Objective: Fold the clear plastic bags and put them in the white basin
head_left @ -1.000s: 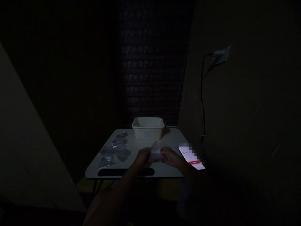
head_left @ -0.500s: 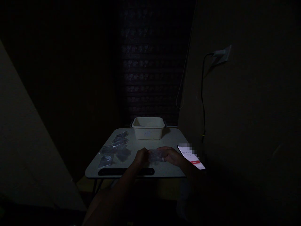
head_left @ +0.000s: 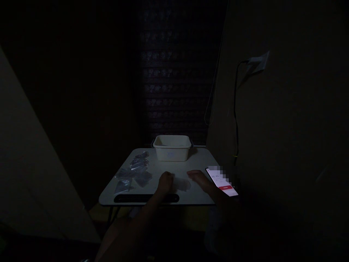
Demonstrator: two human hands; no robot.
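Note:
My left hand is closed over the white table, its fingers wrapped round the left end of a clear plastic bag. The bag is smeared by motion, so its contents, if any, cannot be made out. To its right, my right hand has its fingers stretched out toward the left, apart from the bag and holding nothing. On the left side of the table lie several other clear plastic bags, loosely overlapping.
A white plastic tub stands at the back of the small table. A lit phone lies by the right edge, close to my right forearm. A black slot runs along the front. A cable hangs on the right wall.
My right hand has let go of the bag and its fingers have straightened. The bag's right end now hangs free and blurred, while my left hand keeps hold of it.

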